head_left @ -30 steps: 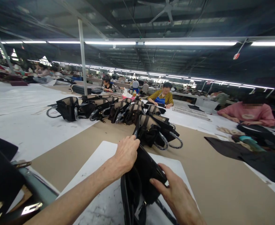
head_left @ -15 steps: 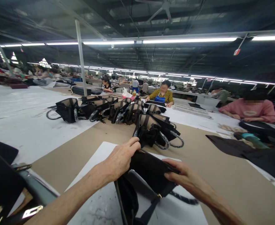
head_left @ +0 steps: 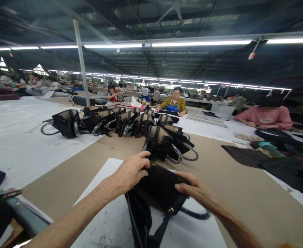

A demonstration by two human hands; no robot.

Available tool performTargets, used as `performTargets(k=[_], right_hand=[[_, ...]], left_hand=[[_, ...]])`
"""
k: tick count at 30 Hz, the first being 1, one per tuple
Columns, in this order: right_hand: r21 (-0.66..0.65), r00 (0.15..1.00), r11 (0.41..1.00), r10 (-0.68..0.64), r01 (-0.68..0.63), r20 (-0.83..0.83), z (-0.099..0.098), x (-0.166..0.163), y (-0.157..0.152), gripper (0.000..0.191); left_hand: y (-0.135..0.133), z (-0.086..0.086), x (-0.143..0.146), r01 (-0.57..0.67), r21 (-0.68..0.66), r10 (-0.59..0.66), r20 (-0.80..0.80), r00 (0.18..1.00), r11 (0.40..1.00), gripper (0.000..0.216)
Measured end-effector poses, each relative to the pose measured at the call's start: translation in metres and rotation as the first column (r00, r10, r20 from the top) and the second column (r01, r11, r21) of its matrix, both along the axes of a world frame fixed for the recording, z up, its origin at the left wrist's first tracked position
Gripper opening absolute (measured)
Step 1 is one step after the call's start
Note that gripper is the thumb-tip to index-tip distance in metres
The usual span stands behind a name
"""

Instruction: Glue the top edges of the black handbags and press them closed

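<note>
A black handbag stands on a white board in front of me. My left hand grips the bag's top left edge, fingers curled over it. On the top right edge my right hand is closed, thumb on the near side. A black strap with a gold ring hangs down the bag's front. A dark handle lies on the board behind the bag.
A curved row of black and tan handbags lies across the brown table. Dark bags and metal hardware sit at the lower left. Black fabric pieces lie at the right. Several seated people work at the far tables.
The bag has been turned from tilted to level across my view. My right hand moved from the lower front up to the top right edge. The camera shifted slightly.
</note>
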State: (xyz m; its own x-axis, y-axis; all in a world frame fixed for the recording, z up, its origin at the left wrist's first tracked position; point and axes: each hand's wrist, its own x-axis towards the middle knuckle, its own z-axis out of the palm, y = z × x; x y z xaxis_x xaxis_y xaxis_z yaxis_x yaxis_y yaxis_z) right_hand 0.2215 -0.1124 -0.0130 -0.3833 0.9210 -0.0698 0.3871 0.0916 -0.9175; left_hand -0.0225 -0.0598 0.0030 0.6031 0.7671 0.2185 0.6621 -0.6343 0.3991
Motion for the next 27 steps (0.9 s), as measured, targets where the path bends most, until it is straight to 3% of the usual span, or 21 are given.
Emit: performTargets(k=[6, 12, 15, 20, 24, 27], right_hand=[[-0.037, 0.999, 0.999, -0.033, 0.033, -0.021, 0.0, -0.001, 0.001, 0.042], [-0.036, 0.997, 0.999, -0.019, 0.016, -0.081, -0.002, -0.001, 0.004, 0.038], [-0.063, 0.997, 0.998, -0.024, 0.02, -0.072, 0.0, 0.001, 0.003, 0.038], [-0.113, 0.998, 0.993, -0.029, 0.023, -0.051, 0.001, 0.016, 0.004, 0.041], [-0.086, 0.999, 0.996, -0.032, 0.028, -0.041, -0.002, 0.025, 0.005, 0.042], [-0.013, 0.986, 0.988, -0.152, 0.153, 0.07, -0.007, 0.023, 0.0, 0.044]], left_hand=[[0.001, 0.0, 0.002, -0.064, 0.033, 0.061, 0.088, 0.994, 0.997, 0.018], [0.005, 0.012, 0.01, -0.024, 0.013, 0.026, -0.162, 0.986, 1.0, 0.013], [0.008, 0.016, 0.014, 0.003, 0.012, 0.0, -0.197, 0.98, 1.0, 0.01], [0.007, 0.012, 0.013, 0.082, -0.125, -0.083, -0.002, 0.997, 0.989, 0.013], [0.005, 0.006, 0.013, 0.061, -0.192, -0.048, 0.072, 0.996, 0.98, 0.012], [0.005, 0.004, 0.013, 0.056, -0.172, -0.042, 0.086, 0.995, 0.983, 0.012]])
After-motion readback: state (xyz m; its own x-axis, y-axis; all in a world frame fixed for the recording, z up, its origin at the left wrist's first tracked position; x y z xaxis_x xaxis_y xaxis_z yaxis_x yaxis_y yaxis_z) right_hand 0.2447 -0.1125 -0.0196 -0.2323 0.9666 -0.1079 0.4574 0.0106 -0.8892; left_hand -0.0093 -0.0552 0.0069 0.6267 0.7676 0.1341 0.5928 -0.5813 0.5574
